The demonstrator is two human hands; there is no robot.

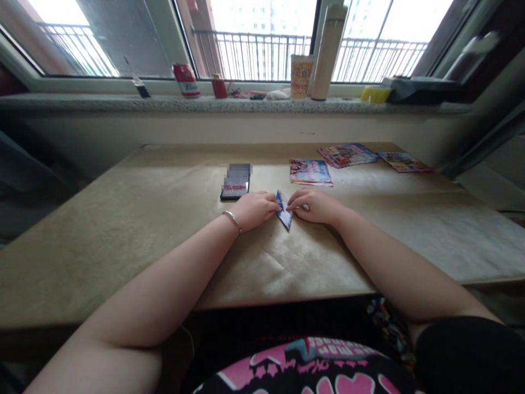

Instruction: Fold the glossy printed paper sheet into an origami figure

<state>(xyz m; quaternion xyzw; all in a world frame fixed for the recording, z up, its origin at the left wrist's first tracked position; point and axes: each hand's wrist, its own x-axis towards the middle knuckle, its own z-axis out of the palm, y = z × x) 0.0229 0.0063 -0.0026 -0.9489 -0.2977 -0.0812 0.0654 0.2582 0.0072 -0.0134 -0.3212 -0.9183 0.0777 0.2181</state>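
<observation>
Between my two hands lies a small folded piece of printed paper (pixel 285 216), blue and white, with a sharp point towards me. My left hand (pixel 257 209), with a silver bangle at the wrist, pinches its left edge. From the other side my right hand (pixel 314 205) grips the right edge with thumb and curled fingers. Just beyond my left hand a phone (pixel 237 181) rests on the table, its screen partly blurred out. A stack of colourful printed sheets (pixel 310 172) sits a little past my right hand.
Farther back on the tan-covered table (pixel 123 230) are more printed sheets (pixel 348 155) and another pile (pixel 404 162) at the right. The stone windowsill (pixel 246 105) holds a red can (pixel 186 80), a paper cup (pixel 301 76), a tall cylinder (pixel 328 54) and a yellow item (pixel 375 95).
</observation>
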